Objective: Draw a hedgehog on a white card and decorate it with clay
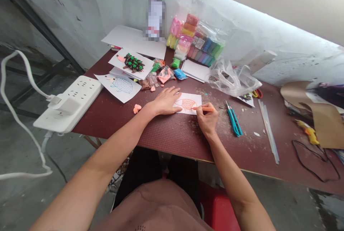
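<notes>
My right hand grips an orange marker, its tip on a small white card. An orange hedgehog drawing with rows of short strokes covers much of the card. Lying flat, my left hand rests with its fingers on the card's left side. A lump of orange clay sits left of that hand. Farther left are a card with a blue hedgehog drawing and one with a dark, green-dotted hedgehog built up on it.
A blue utility knife, clear glue sticks and a yellow glue gun lie to the right. Bagged coloured clay stands by the wall, near a crumpled plastic bag. A white power strip overhangs the table's left edge.
</notes>
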The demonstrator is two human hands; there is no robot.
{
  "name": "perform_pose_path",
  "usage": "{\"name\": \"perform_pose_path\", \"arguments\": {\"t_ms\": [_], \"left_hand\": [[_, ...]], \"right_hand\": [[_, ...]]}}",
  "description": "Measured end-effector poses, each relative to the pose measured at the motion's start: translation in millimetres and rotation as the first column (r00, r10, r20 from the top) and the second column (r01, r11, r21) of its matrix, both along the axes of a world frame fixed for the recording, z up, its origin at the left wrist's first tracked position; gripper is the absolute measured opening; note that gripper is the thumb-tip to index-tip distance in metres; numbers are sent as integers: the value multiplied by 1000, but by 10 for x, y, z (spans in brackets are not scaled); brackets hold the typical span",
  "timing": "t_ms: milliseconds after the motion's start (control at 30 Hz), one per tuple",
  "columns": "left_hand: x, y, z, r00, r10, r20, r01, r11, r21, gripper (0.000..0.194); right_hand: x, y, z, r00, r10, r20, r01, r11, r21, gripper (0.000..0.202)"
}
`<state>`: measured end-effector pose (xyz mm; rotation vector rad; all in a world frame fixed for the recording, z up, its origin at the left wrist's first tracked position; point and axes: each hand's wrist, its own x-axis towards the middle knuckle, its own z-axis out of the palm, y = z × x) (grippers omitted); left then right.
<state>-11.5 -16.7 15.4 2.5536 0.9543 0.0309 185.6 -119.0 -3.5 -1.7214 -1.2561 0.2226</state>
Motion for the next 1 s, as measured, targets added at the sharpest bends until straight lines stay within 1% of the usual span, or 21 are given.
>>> {"name": "perform_pose_path", "arguments": {"t_ms": [133,467,633,767,900,1000], "left_hand": [[3,1,-3,1000,0,-2,0,1000,-2,77],[-4,11,-36,1000,4,26,-4,1000,1,76],[-9,27,-68,999,-7,34,6,1000,11,76],[-5,30,-73,1000,-7,30,7,1000,13,76],[4,40,-94,1000,1,24,-1,1000,1,78],[7,56,-125,999,-14,40,14,1000,17,77]], "right_hand": [[-9,-4,13,1000,-5,-2,5,1000,24,22],[-17,2,23,1000,19,-2,-19,1000,9,22],[-18,-2,18,1000,8,1,-8,1000,3,23],[-21,-11,46,999,35,-12,-35,999,16,23],[5,-10,63,999,-25,-29,27,998,60,20],[25,-6,47,998,-64,-22,65,996,60,20]]}}
